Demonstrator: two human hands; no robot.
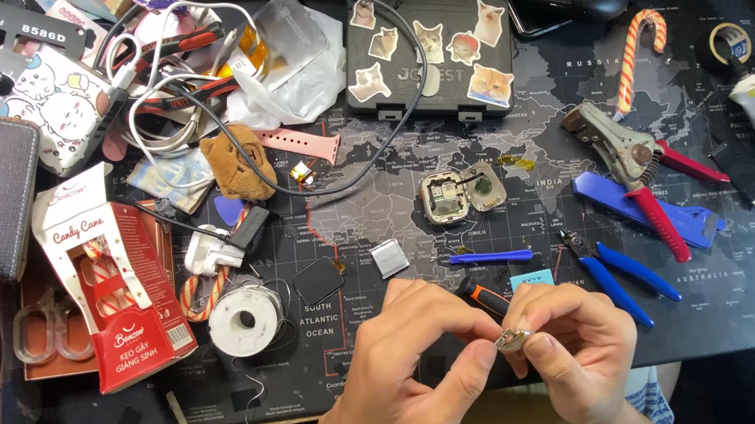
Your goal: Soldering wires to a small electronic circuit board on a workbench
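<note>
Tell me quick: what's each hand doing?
Left hand: fingers pinched on the small metal part.
Right hand: fingers pinched on the same part.

Left hand and right hand: both bare, without gloves, rings, watch or wristband; fingernails short and unpainted. Forearms uncovered as far as the lower frame edge, no sleeve in view. Light, blue-patterned cloth visible just beneath the right wrist
</note>
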